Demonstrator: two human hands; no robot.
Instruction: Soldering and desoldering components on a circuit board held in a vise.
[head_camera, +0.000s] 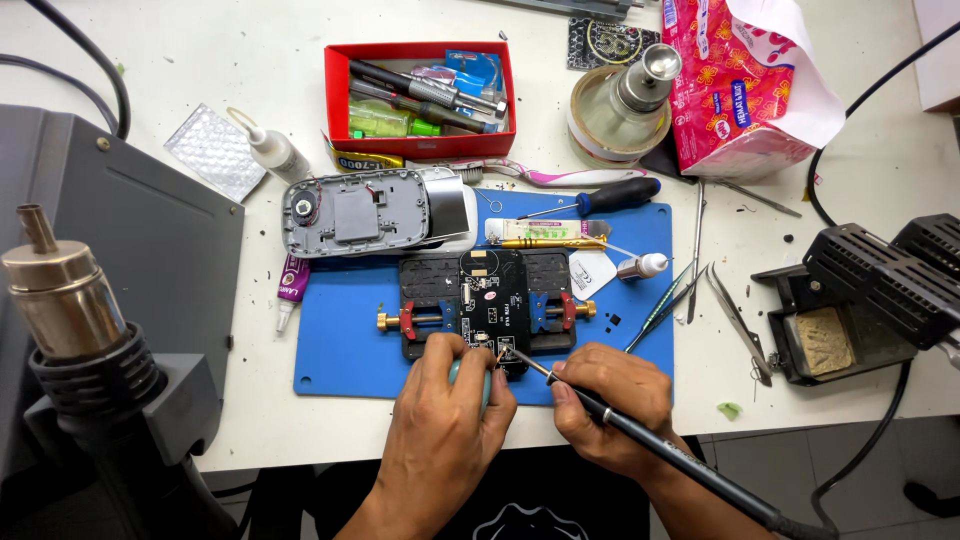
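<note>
R hand (610, 400) grips a black soldering iron (640, 435) pen-style; tip sits on the lower edge of a black circuit board (493, 305). L hand (450, 405) is closed around a teal-handled tool (485, 385), its point just beside the iron tip. Board is clamped in a black holder (430, 290) w/ red knobs, directly above both grips, on a blue mat (340, 340). Tweezers (740, 320) lie up and to the R of the R-hand grip; iron stand (830, 320) further R. Grey phone housing (360, 212) up-left of the L-hand grip.
</note>
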